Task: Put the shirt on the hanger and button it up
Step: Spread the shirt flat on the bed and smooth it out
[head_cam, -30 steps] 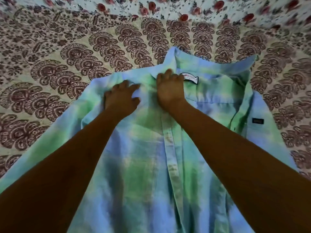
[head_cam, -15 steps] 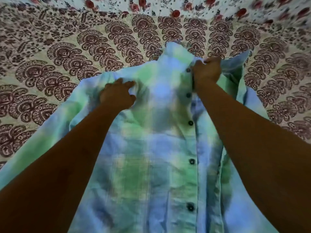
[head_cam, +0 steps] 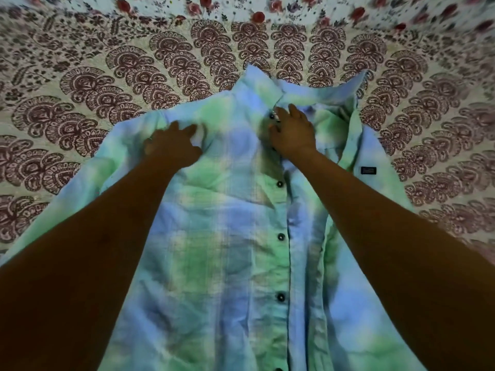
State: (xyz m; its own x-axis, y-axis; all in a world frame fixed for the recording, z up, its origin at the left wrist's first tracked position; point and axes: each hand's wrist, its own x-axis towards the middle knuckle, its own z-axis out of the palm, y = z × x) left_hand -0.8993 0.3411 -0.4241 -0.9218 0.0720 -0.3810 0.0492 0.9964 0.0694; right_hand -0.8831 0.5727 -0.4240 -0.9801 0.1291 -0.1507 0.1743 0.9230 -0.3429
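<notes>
head view: looked down along two bare forearms onto a shirt spread over a bed.
shirt [head_cam: 235,245]: blue, green and white tie-dye plaid, lay front up on the bedsheet, collar end away from the person, hem running out of the bottom edge.
button placket [head_cam: 288,258]: ran down the middle right of the shirt, with dark buttons showing on it one below the other; the panel with the buttons lay over the other front panel.
top button [head_cam: 272,117]: sat just beside the right hand's fingertips, near the collar.
collar [head_cam: 316,91]: stood up and open at the far end of the shirt.
dark label [head_cam: 368,170]: small rectangular patch on the shirt's right front panel, well apart from both hands.
left hand [head_cam: 171,145]: knuckles up on the shirt's left shoulder area, fingers curled down into the cloth and bunching a small fold; a ring showed on one finger.
right hand [head_cam: 293,131]: lay on the upper placket just below the collar, fingers fairly straight and spread, touching the cloth; whether the thumb pinched the edge could not be told.
hanger: could not be made out under the cloth.
bedsheet [head_cam: 80,84]: cream with maroon paisley fans, under the whole shirt.
floral cloth [head_cam: 267,9]: pale with red roses, along the far edge beyond the bedsheet.
</notes>
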